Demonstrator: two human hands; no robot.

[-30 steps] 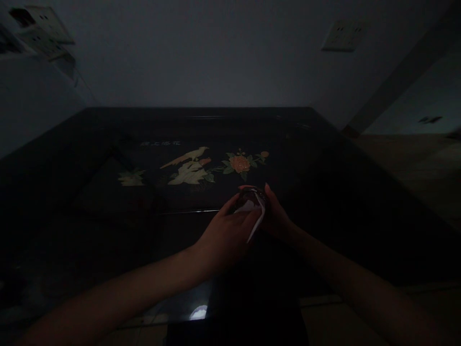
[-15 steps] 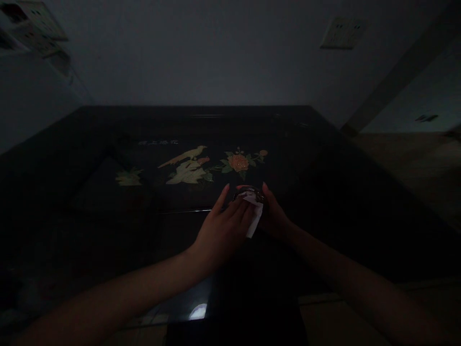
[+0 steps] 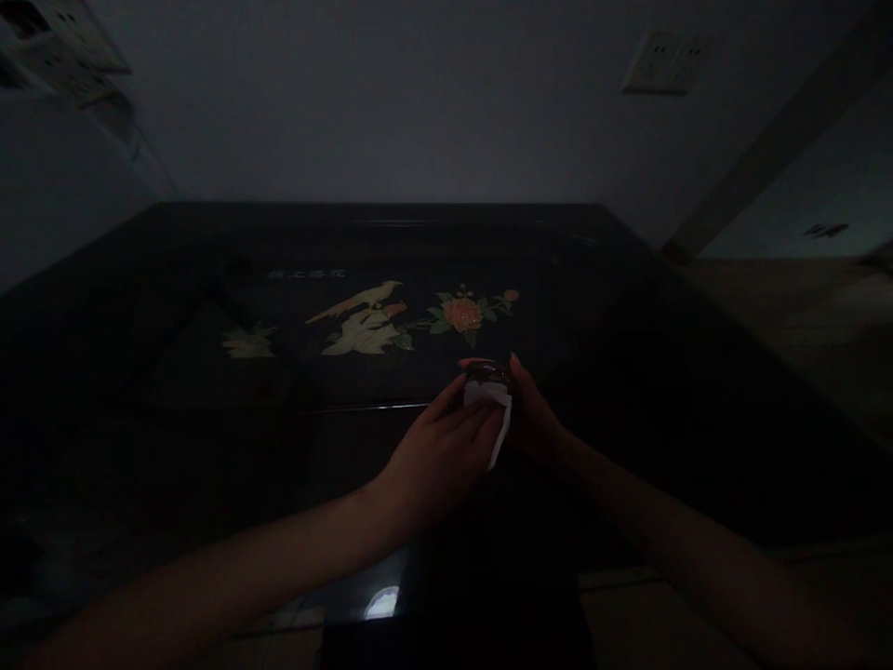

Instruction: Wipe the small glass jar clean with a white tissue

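Note:
The scene is very dark. My right hand (image 3: pixel 534 419) is wrapped round a small dark round object (image 3: pixel 488 372), held just above the black table (image 3: pixel 209 447). My left hand (image 3: pixel 439 451) presses a white tissue (image 3: pixel 492 409) against that object with its fingers bunched on the tissue. What the object is I cannot make out.
The black table top carries a painted bird and leaves (image 3: pixel 363 321) and an orange flower (image 3: pixel 464 314) beyond my hands. Wall sockets (image 3: pixel 666 63) sit at the upper right, and a shelf (image 3: pixel 62 56) at the upper left. A bright reflection (image 3: pixel 382 605) shows near the table's front edge.
My left hand drew back slightly with the tissue, its forefinger folding in, and the tissue slid a little lower on the dark object. My right hand stayed in place.

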